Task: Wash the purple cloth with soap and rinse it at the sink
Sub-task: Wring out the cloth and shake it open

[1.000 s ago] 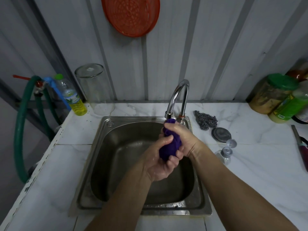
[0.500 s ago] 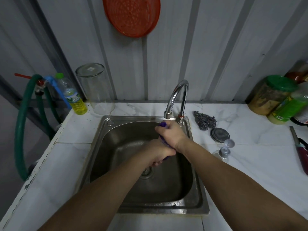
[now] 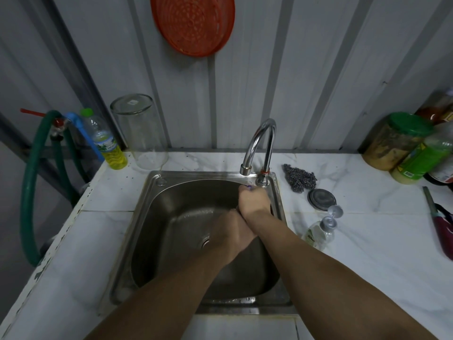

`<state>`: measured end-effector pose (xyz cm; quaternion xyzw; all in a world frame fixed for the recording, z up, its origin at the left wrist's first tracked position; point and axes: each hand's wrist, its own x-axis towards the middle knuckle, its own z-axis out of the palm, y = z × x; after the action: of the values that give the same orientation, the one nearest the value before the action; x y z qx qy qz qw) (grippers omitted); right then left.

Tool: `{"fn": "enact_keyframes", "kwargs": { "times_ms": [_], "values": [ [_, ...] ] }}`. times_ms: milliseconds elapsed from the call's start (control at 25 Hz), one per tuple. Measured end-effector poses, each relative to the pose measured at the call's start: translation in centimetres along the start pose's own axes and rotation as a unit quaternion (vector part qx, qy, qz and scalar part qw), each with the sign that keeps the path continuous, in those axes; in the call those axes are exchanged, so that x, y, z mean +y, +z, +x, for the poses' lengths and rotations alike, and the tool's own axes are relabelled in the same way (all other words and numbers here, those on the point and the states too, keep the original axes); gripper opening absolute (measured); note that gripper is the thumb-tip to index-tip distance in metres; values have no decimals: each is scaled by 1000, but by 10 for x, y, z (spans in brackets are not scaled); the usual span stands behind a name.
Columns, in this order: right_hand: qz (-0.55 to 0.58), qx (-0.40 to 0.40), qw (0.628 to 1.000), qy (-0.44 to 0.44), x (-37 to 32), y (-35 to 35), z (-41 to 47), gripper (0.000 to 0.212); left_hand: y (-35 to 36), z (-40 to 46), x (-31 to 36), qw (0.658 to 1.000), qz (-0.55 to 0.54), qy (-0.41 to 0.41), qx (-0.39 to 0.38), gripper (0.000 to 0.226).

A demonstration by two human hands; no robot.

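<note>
Head view puts the purple cloth (image 3: 249,187) almost out of sight: only a small tuft shows at the far end of the right hand (image 3: 253,201), just below the faucet (image 3: 259,143) spout and over the back right corner of the sink (image 3: 157,192). The rest is balled up inside the two fists. The right hand's fingers are clenched round the cloth's upper end; the left hand (image 3: 229,233), touching the right one just in front of it, is curled too, apparently wrapped round the lower end, though no cloth is visible there.

By my judgement the cloth is soft, light and limp, heavier now with water, and slippery if soap is in it; it will not break and will take hard squeezing. A full-fist grip at each end, twisting opposite ways, suits wringing; a loose pinch would let it slide out.

Whether water is running I cannot tell. A small clear soap bottle (image 3: 318,233) with its cap open stands on the counter (image 3: 367,253) just right of the sink, a steel scourer (image 3: 300,177) behind it.
</note>
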<state>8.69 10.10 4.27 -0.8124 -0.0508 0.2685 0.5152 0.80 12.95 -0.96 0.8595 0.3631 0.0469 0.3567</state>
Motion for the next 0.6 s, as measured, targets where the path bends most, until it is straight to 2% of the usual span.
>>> {"fn": "enact_keyframes", "kwargs": {
  "times_ms": [80,240,400,440,520,600],
  "values": [
    [18,4,1000,20,-2,2,0,27,-9,-5,8,1000,23,4,1,29],
    [67,4,996,57,-2,4,0,28,-12,-15,15,1000,-6,-11,-17,25],
    [139,-20,984,105,-2,-2,-7,23,-20,-22,17,999,30,-1,-20,28],
    [173,-32,978,111,1,-4,-8,21,-22,-20,14,999,37,-5,-35,33],
    [227,-64,966,104,5,-11,-11,21,-29,-13,10,995,32,-23,-94,57],
    [251,-98,959,82,10,-21,-13,25,-39,-6,2,988,-18,-45,-143,74]
  ]
}}
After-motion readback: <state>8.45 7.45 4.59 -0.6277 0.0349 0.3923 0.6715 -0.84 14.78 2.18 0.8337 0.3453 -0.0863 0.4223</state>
